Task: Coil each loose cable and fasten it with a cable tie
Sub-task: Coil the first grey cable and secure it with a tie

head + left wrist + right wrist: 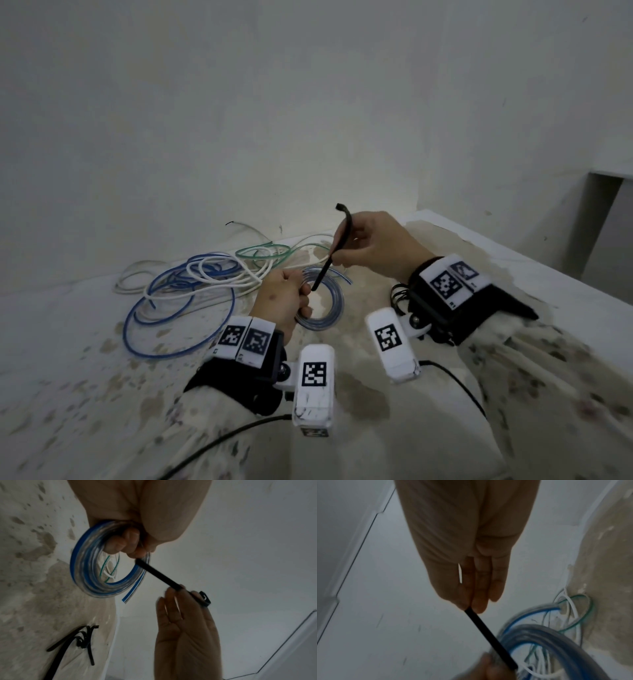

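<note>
My left hand [291,294] grips a coiled clear cable with a blue stripe [325,308], its fingers [123,540] curled through the coil [82,563]. My right hand [370,243] pinches a black cable tie [330,253] near its middle, held slantwise above the coil. The tie's head [205,598] sticks up past the right fingers [173,601]. Its lower tip [139,561] touches the coil at my left fingertips. In the right wrist view the tie [488,635] runs from my right hand [471,605] down to the blurred coil [556,642].
Loose blue [178,342], white [205,291] and green [263,251] cables lie tangled on the stained white surface [102,394] at the left, by the wall. Spare black cable ties [82,639] lie near my right wrist. The surface's right edge [548,267] drops away.
</note>
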